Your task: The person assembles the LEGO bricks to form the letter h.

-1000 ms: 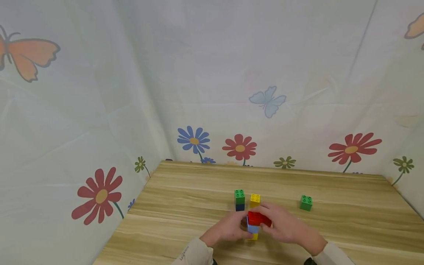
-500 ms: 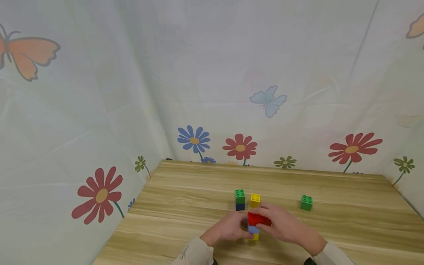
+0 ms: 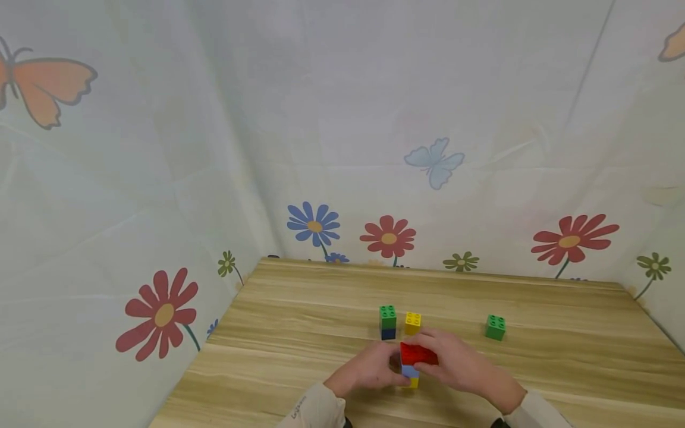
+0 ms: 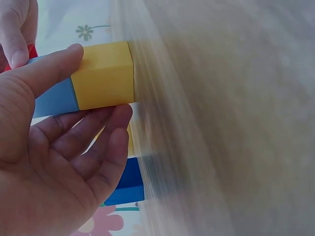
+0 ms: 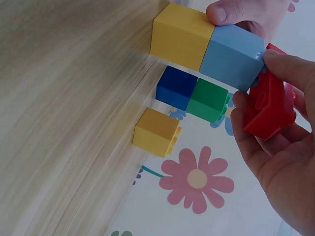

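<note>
My left hand pinches a stack standing on the table, a light blue brick on top of a yellow brick. In the left wrist view its thumb lies across the light blue brick and reaches the yellow one. My right hand grips a long red brick at the top of the stack. The red brick overhangs to the right, and part of its hollow underside shows in the right wrist view. Whether it is fully seated on the light blue studs I cannot tell.
Behind the hands stands a green brick on a dark blue brick. Beside that pair is a single yellow brick. Another green brick sits farther right on the wooden table. A flowered cloth hangs behind.
The right thumb has shifted slightly leftward along the red brick's front since a second ago. Otherwise both hands and the bricks stay in place, with only slight camera drift.
</note>
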Demonstrator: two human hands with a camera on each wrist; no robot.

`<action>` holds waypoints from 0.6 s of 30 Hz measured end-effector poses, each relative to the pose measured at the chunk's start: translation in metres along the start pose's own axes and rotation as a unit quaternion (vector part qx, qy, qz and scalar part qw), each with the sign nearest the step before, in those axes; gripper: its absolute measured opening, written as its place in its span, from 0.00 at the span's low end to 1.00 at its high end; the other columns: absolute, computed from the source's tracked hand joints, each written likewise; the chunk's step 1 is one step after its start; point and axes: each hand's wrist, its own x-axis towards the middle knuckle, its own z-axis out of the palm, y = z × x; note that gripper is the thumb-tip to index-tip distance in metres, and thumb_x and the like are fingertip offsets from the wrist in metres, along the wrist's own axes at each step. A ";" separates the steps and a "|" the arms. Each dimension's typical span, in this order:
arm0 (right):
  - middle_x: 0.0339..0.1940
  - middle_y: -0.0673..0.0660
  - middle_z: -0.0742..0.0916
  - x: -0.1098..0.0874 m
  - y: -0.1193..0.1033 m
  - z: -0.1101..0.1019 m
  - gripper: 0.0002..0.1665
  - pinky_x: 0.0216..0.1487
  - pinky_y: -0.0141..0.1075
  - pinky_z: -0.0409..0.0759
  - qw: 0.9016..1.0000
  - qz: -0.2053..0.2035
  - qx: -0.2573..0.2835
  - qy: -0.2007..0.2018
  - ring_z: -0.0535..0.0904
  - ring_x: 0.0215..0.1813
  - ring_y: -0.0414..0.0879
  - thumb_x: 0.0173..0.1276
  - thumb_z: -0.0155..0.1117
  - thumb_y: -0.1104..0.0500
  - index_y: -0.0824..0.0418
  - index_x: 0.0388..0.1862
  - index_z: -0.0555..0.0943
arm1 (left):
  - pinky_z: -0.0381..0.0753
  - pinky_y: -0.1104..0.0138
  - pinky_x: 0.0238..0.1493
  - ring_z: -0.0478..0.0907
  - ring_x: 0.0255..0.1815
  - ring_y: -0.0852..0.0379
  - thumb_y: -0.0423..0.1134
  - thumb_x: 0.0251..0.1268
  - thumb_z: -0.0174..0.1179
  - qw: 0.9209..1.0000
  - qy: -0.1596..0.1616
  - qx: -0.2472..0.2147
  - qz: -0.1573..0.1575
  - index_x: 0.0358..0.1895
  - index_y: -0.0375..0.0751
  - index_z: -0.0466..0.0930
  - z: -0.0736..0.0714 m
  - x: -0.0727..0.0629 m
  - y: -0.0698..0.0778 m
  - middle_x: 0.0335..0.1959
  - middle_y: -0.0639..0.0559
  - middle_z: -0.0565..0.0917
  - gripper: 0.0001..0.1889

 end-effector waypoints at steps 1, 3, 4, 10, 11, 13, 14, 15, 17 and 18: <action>0.47 0.45 0.80 0.000 0.000 0.000 0.21 0.41 0.32 0.79 1.000 -0.003 0.000 0.003 0.75 0.42 0.38 0.61 0.69 0.59 0.52 0.54 0.79 | 0.75 0.75 0.41 0.75 0.37 0.73 0.43 0.52 0.71 1.000 0.001 -0.001 -0.002 0.50 0.51 0.79 0.000 0.000 0.000 0.37 0.68 0.80 0.20; 0.47 0.45 0.81 -0.001 -0.001 0.000 0.22 0.41 0.32 0.79 1.000 -0.004 0.000 0.005 0.75 0.42 0.38 0.60 0.70 0.59 0.52 0.54 0.79 | 0.75 0.75 0.40 0.75 0.36 0.73 0.43 0.52 0.71 1.000 0.003 0.003 -0.003 0.50 0.52 0.79 0.001 0.000 0.000 0.36 0.68 0.80 0.20; 0.47 0.45 0.81 -0.001 -0.001 0.000 0.22 0.41 0.33 0.79 1.000 -0.004 0.001 0.007 0.75 0.42 0.39 0.60 0.70 0.60 0.53 0.54 0.79 | 0.75 0.75 0.40 0.75 0.36 0.73 0.43 0.52 0.71 1.000 0.003 0.004 -0.004 0.50 0.52 0.79 0.001 0.001 0.000 0.36 0.68 0.80 0.20; 0.47 0.46 0.81 -0.001 -0.003 -0.003 0.21 0.41 0.33 0.79 1.000 0.011 0.004 -0.004 0.75 0.42 0.39 0.59 0.70 0.59 0.52 0.53 0.79 | 0.74 0.75 0.40 0.74 0.35 0.73 0.44 0.51 0.72 1.000 0.003 0.011 -0.009 0.49 0.52 0.79 0.000 0.000 0.003 0.35 0.68 0.80 0.20; 0.46 0.46 0.81 0.000 -0.002 -0.004 0.21 0.41 0.32 0.79 1.000 0.012 0.004 -0.006 0.75 0.42 0.39 0.60 0.70 0.59 0.52 0.53 0.79 | 0.74 0.75 0.40 0.74 0.35 0.73 0.44 0.51 0.72 1.000 0.003 0.011 -0.009 0.49 0.52 0.79 0.000 -0.001 0.003 0.35 0.68 0.80 0.20; 0.46 0.45 0.80 0.000 -0.002 -0.004 0.21 0.41 0.32 0.78 1.000 0.014 0.003 -0.009 0.75 0.41 0.38 0.60 0.70 0.58 0.51 0.53 0.79 | 0.74 0.75 0.40 0.74 0.35 0.73 0.44 0.51 0.72 1.000 0.002 0.010 -0.009 0.49 0.52 0.79 -0.001 -0.001 0.003 0.35 0.67 0.80 0.20; 0.45 0.45 0.80 0.001 -0.001 -0.004 0.21 0.41 0.32 0.78 1.000 0.015 0.003 -0.011 0.75 0.41 0.38 0.60 0.70 0.58 0.51 0.53 0.79 | 0.74 0.75 0.40 0.74 0.35 0.73 0.44 0.51 0.72 1.000 0.001 0.010 -0.009 0.49 0.52 0.79 -0.001 -0.001 0.003 0.36 0.66 0.81 0.19; 0.45 0.44 0.80 0.001 -0.001 -0.004 0.21 0.40 0.32 0.78 1.000 0.016 0.004 -0.012 0.74 0.41 0.38 0.60 0.70 0.57 0.51 0.53 0.79 | 0.74 0.75 0.40 0.74 0.35 0.73 0.44 0.51 0.72 1.000 0.000 0.008 -0.011 0.49 0.51 0.79 -0.001 -0.001 0.004 0.36 0.66 0.81 0.19; 0.45 0.44 0.80 0.001 0.000 -0.004 0.21 0.40 0.32 0.78 1.000 0.016 0.006 -0.015 0.74 0.41 0.37 0.60 0.70 0.56 0.51 0.53 0.79 | 0.74 0.75 0.40 0.74 0.35 0.72 0.43 0.52 0.72 1.000 -0.002 0.004 -0.012 0.49 0.51 0.79 -0.002 -0.001 0.004 0.36 0.64 0.81 0.19; 0.45 0.44 0.80 0.001 0.000 -0.004 0.21 0.40 0.32 0.78 1.000 0.016 0.007 -0.017 0.74 0.41 0.37 0.60 0.70 0.56 0.51 0.53 0.79 | 0.74 0.75 0.40 0.75 0.35 0.72 0.43 0.52 0.72 1.000 -0.003 0.001 -0.013 0.49 0.51 0.79 -0.002 -0.001 0.004 0.37 0.64 0.81 0.19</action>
